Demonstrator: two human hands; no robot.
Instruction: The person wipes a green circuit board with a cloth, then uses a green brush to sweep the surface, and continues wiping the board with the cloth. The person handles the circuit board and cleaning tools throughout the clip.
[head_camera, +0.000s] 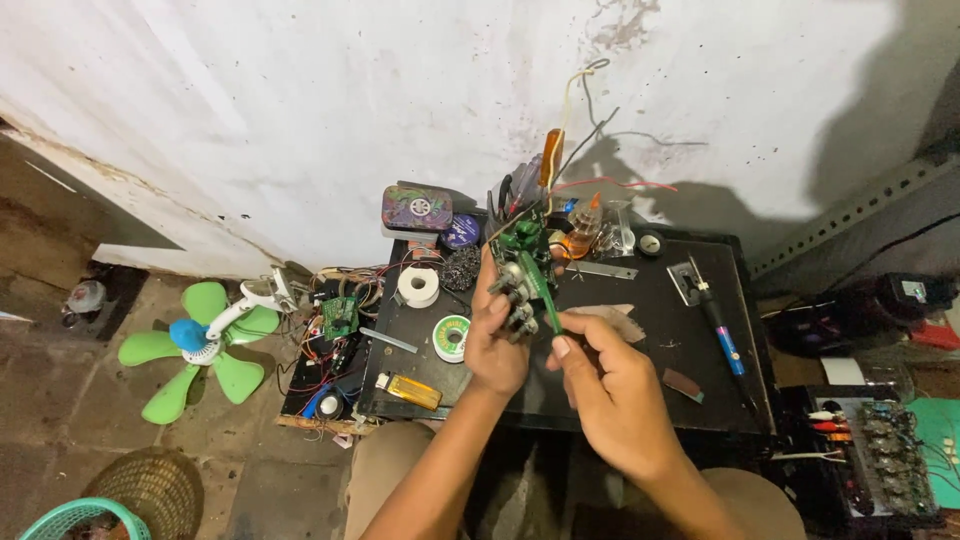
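Head view: circuit board held edge-on, long axis toward wall.

A flat round-cornered tin lies at the back left corner of the black surface, against the white wall; its lid is printed in purple and green around a pale round emblem. Just right of it a small round dark-blue tin leans upright, with a pale label on its face. Nearer the front left, a solder spool bears a green and white ring label. At the front left edge lies a yellow oblong piece, possibly a wrapped battery cell. Far right, a dark device carries a small pale screen or label.
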